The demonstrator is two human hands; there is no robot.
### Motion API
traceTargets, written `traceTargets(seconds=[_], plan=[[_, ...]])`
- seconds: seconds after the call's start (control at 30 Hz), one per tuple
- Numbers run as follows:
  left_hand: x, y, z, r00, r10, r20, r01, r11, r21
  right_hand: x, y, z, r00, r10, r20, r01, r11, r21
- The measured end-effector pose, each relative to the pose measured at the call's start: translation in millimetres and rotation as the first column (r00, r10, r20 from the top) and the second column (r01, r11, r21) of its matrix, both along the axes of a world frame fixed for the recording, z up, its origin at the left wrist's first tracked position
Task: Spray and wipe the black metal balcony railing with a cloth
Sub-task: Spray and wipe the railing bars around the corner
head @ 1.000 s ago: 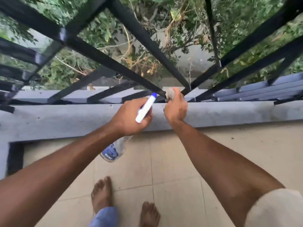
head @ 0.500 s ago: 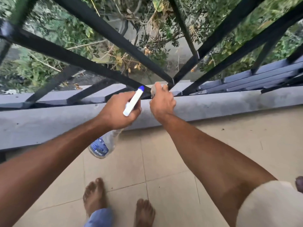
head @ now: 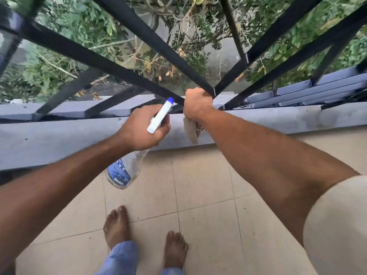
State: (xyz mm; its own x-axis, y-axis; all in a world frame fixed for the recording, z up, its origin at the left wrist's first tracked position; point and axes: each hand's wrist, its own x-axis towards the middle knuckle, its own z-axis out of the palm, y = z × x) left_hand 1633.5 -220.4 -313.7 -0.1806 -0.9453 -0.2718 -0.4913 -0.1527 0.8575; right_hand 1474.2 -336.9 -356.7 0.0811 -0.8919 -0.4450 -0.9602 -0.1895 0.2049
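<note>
cloth (head: pixel 191 132) mostly hidden in right hand (head: pixel 197 105), bottle (head: pixel 123 171) neck behind left hand (head: pixel 143 128); railing (head: pixel 139 30) cropped

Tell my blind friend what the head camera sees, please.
The right hand grips a cloth against the black railing, while the left hand holds a spray bottle. Bare feet stand on tiles below.

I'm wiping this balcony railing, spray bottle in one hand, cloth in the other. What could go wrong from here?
The cloth hangs loose under the right hand on the railing; a slack grip might let it fall through the open gaps to the ground below. Runoff from the spray bottle in the left hand could wet the tiled floor, where the bare feet may slip.
</note>
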Motion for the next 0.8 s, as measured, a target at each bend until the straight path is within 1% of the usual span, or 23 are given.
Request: traceTargets(seconds=[0.1, 0.17, 0.27, 0.37, 0.5, 0.6, 0.67, 0.73, 0.8], plan=[[2, -6, 7, 1.0, 0.015, 0.007, -0.015, 1.0, 0.009, -1, 8, -3, 0.997, 0.04, -0.063, -0.041, 0.999, -0.019], [3, -10, 9, 0.999, 0.008, 0.036, -0.008, 1.0, -0.001, -1, 11, -9, 0.996, 0.054, -0.076, -0.056, 0.998, -0.031], [7, -11, 8, 0.999, 0.006, 0.041, -0.005, 1.0, -0.014, 2, 10, -8, 0.996, 0.053, -0.071, -0.055, 0.998, -0.029], [13, -7, 16, 0.997, -0.003, 0.075, 0.007, 0.999, -0.052, 5, 8, 5, 0.998, 0.029, -0.051, -0.027, 0.999, 0.029], [21, 5, 35, 0.993, -0.019, 0.112, 0.024, 0.999, -0.042, -10, 35, 13, 0.999, -0.011, -0.044, 0.017, 0.99, 0.14], [29, 11, 51, 0.991, 0.028, 0.131, -0.025, 0.999, -0.027, -29, 79, 14, 0.997, -0.075, -0.02, 0.078, 0.975, 0.208], [32, 15, 60, 0.987, 0.056, 0.151, -0.055, 0.998, -0.008, -43, 99, 21, 0.979, -0.199, 0.048, 0.183, 0.956, 0.231], [30, 18, 73, 0.981, 0.059, 0.184, -0.063, 0.998, 0.016, -55, 107, 41, 0.949, -0.301, 0.096, 0.269, 0.93, 0.251], [26, 20, 91, 0.976, 0.053, 0.211, -0.062, 0.997, 0.036, -67, 110, 69, 0.931, -0.346, 0.119, 0.307, 0.916, 0.258]])
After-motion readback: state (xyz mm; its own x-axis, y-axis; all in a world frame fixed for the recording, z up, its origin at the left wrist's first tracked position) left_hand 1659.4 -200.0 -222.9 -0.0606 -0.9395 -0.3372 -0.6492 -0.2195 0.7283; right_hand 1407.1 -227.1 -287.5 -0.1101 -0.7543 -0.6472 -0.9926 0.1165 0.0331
